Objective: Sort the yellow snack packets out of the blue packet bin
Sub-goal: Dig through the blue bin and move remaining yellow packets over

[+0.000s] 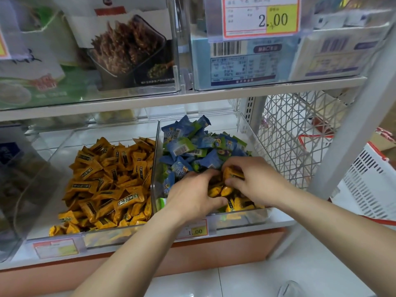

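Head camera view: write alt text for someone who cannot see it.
The left hand and right hand grip a clump of yellow packets at the front of a clear bin otherwise filled with blue packets. The neighbouring bin to its left is heaped with more yellow ones.

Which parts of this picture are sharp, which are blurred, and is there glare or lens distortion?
Head view: light soft and even, no hard shadows; left hand, right hand and the yellow packets they grip are sharp; far-left bags blurred; pale sheen on the bin front; the wide lens seems to bow the shelf edge and lean the post.
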The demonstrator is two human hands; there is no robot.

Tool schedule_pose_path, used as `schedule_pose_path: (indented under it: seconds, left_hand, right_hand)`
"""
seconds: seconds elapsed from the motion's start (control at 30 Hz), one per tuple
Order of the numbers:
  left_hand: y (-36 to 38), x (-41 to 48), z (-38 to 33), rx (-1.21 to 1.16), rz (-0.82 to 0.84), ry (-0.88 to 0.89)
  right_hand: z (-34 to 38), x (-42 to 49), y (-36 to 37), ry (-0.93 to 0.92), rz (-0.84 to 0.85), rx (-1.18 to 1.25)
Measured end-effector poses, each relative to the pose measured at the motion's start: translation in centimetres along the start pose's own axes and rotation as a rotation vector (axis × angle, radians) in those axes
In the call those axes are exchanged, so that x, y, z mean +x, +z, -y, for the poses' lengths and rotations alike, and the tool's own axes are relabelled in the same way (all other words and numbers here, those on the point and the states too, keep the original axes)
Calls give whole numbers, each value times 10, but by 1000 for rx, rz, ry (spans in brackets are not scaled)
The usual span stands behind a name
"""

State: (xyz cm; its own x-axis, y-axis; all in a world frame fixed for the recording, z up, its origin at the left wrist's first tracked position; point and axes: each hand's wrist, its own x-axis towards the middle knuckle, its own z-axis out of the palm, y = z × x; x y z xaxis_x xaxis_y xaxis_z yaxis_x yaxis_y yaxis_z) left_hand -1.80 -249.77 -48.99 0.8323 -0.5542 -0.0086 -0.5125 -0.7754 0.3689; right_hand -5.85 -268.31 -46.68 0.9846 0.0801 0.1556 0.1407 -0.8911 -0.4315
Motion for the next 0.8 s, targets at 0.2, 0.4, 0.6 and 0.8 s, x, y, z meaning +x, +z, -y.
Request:
schedule_pose_path:
  seconds: [0.2,0.4,0.6,0.8]
  left_hand:
    - [-1,2,-7,58,-33,6]
    - [-8,4,-5,20,36,18]
    - [-25,0,-2,-337,-67,8]
    - [-43,-6,-1,-720,-332,-141]
  right_hand:
    - [1,5,-23,-71,-69,-43]
    - [-12,5,-47,34,-133,79]
    - [-10,10,-49,106,-149,230]
    - [17,20,-37,245,-278,773]
